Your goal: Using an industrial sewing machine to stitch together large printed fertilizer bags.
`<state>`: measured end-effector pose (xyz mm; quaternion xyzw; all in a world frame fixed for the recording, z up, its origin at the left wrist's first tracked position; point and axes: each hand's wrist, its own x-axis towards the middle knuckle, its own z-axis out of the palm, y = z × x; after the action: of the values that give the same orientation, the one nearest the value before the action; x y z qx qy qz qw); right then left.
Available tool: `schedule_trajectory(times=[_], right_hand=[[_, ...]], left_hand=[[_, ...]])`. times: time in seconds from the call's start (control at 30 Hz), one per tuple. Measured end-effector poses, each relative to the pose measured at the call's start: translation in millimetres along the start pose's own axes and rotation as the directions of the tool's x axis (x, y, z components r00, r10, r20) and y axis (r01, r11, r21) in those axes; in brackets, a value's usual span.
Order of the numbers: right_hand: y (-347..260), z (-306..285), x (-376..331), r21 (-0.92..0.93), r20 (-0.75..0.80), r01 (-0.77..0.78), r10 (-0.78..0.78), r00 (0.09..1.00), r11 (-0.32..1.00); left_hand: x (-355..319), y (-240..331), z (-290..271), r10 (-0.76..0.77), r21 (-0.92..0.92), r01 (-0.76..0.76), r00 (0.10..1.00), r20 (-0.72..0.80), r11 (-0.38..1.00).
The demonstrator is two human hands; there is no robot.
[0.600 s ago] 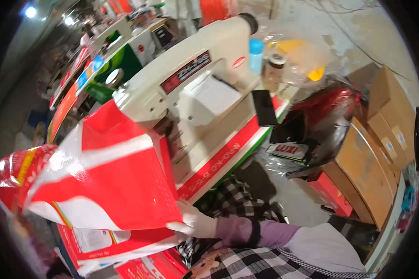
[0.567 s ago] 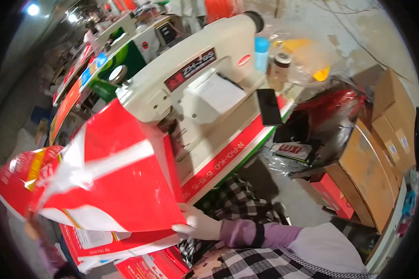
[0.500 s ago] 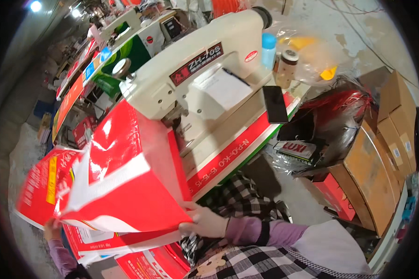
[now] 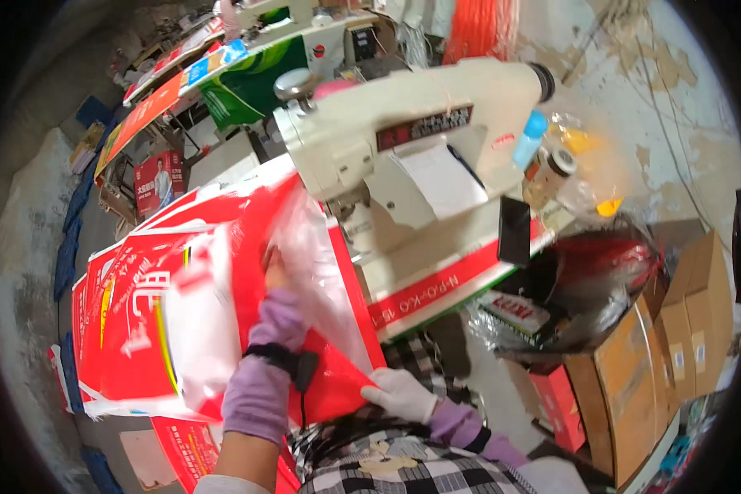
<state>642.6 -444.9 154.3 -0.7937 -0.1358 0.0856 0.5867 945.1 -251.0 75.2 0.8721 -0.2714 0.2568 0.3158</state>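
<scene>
A large red and white woven bag (image 4: pixel 148 321) lies across the table in front of a cream industrial sewing machine (image 4: pixel 403 140). My left hand (image 4: pixel 273 267), in a purple sleeve with a black wrist strap, reaches forward onto the bag and presses on its glossy fold near the machine's needle end. My right hand (image 4: pixel 399 393), in a white glove, pinches the bag's near corner at the table edge. More red bags (image 4: pixel 181 449) lie stacked under it.
A black phone (image 4: pixel 514 230), a blue-capped bottle (image 4: pixel 528 140) and a jar (image 4: pixel 550 173) sit on the machine table. Cardboard boxes (image 4: pixel 683 329) and a red plastic bag (image 4: pixel 593 272) stand at right. Other sewing stations (image 4: pixel 247 74) run along the back left.
The bag, held up and open before, has been laid down flat on the table. My left arm has come into view and reached onto it; the right hand keeps hold of the corner.
</scene>
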Motion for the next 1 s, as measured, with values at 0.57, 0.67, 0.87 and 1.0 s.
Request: schedule_trajectory(times=[0.57,0.67,0.87,1.0], right_hand=[[-36,-8,-4,-0.143,0.021,0.18,-0.178,0.984,0.973],[-34,1,-2,-0.145,0.039,0.18,-0.176,0.984,0.973],[11,-25,-19,-0.238,0.179,-0.072,0.116,0.977,0.969],[24,-17,3,-0.03,0.026,0.0,0.0,1.0,1.0]], left_hand=[[33,92,33,-0.476,-0.199,0.499,0.866,0.15,0.844],[17,112,32,-0.333,0.116,0.342,0.939,-0.087,0.933],[-107,208,-72,-0.004,-0.118,0.13,0.688,0.725,0.984],[-133,185,-211,0.102,-0.139,-0.064,0.952,0.288,0.988]])
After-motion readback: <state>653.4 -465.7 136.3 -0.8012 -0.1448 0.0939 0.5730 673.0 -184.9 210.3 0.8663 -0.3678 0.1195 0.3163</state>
